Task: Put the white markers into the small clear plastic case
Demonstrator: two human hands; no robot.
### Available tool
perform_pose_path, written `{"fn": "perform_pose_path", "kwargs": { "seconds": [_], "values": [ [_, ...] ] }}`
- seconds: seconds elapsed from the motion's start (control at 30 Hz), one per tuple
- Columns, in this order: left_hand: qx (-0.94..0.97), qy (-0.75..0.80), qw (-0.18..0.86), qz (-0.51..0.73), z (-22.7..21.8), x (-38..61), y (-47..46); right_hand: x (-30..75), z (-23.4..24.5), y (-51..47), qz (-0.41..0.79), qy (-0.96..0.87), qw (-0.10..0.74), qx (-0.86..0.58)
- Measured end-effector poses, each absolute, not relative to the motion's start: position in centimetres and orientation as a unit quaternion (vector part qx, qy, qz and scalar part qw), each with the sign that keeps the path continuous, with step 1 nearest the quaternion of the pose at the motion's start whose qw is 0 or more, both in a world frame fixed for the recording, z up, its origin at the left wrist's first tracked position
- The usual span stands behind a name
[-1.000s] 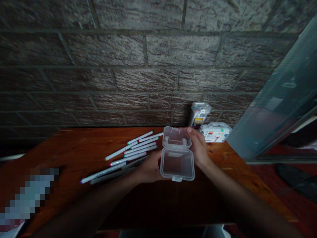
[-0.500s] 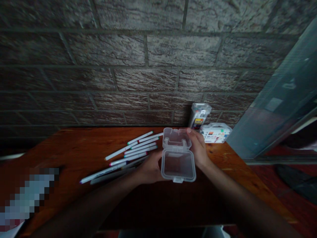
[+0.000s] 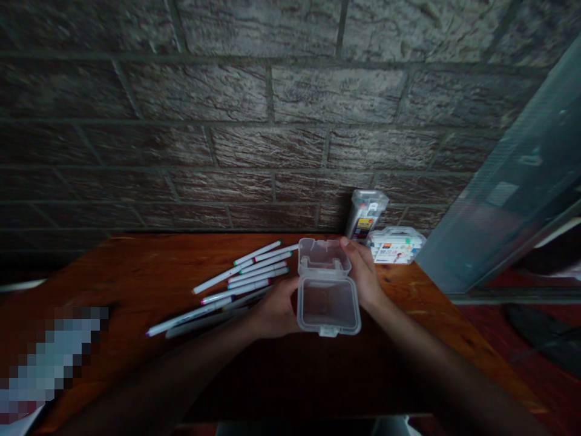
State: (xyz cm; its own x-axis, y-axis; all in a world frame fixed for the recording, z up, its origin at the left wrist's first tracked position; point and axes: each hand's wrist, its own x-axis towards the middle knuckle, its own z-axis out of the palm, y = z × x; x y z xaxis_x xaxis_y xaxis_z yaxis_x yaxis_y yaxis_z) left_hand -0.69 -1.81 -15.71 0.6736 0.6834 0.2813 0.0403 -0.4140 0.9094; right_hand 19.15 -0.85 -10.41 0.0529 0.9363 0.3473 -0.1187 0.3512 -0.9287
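Note:
A small clear plastic box (image 3: pixel 327 303) with its hinged lid (image 3: pixel 323 255) swung open is held over the wooden table (image 3: pixel 136 272). My left hand (image 3: pixel 275 309) grips the box's left side. My right hand (image 3: pixel 363 275) holds its right side, with the fingertips on the lid's far corner. The box looks empty inside. Several white markers (image 3: pixel 240 278) with coloured caps lie fanned on the table just left of the box.
A closed clear case of markers (image 3: pixel 396 244) lies at the table's back right, with an upright clear pack (image 3: pixel 365 215) against the brick wall. A glass panel (image 3: pixel 512 181) slants along the right side. A blurred patch sits at the lower left.
The open box and both hands have drifted slightly right and down. The grip is the same.

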Motion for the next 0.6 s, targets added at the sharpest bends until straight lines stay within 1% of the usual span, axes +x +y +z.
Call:
{"fn": "perform_pose_path", "kwargs": {
  "seconds": [0.27,0.6],
  "values": [
    [0.777,0.228,0.480,0.337,-15.0,-0.3,-2.0,19.0,-10.1,-0.9,0.425,-0.549,0.613,-0.378],
    [0.772,0.231,0.474,0.355,-16.1,-0.4,-1.5,19.2,-10.1,-0.8,0.411,-0.559,0.607,-0.387]
  ]
}}
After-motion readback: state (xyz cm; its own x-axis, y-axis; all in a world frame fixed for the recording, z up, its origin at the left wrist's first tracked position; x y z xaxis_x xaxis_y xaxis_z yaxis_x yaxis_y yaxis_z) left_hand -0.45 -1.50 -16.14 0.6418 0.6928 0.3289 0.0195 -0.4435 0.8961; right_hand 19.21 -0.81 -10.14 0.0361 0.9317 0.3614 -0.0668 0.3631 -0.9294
